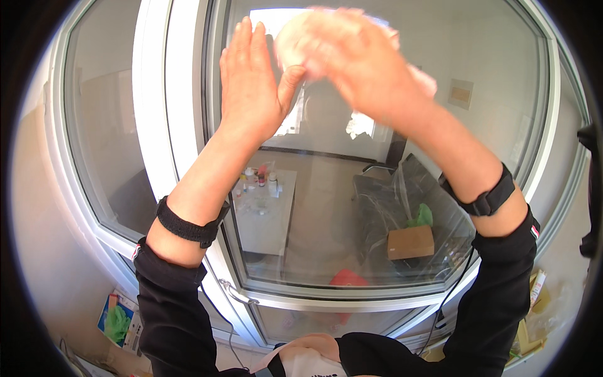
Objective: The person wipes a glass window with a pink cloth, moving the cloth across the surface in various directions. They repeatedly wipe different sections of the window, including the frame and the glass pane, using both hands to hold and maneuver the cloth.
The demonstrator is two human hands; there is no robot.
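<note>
In front of me stands a glass pane (pixel 320 235) in a white door frame (pixel 158 85). My left hand (pixel 252 89) is raised flat at the pane's upper left, thumb apart from the fingers, holding nothing. Beside it, my right hand (pixel 362 70) is blurred and presses a pink cloth (pixel 294 45) at the upper part of the pane. The cloth bunches out around the fingers, and its far side is partly hidden by the hand. A metal door handle (pixel 238 293) sits low on the frame, below my left forearm.
Through the glass I see a table (pixel 264 231) with several bottles, a cardboard box (pixel 411 242) on a plastic-covered seat, and a red stool (pixel 348 278). A box with a green bag (pixel 117 325) lies at lower left. Yellow containers (pixel 527 339) stand at lower right.
</note>
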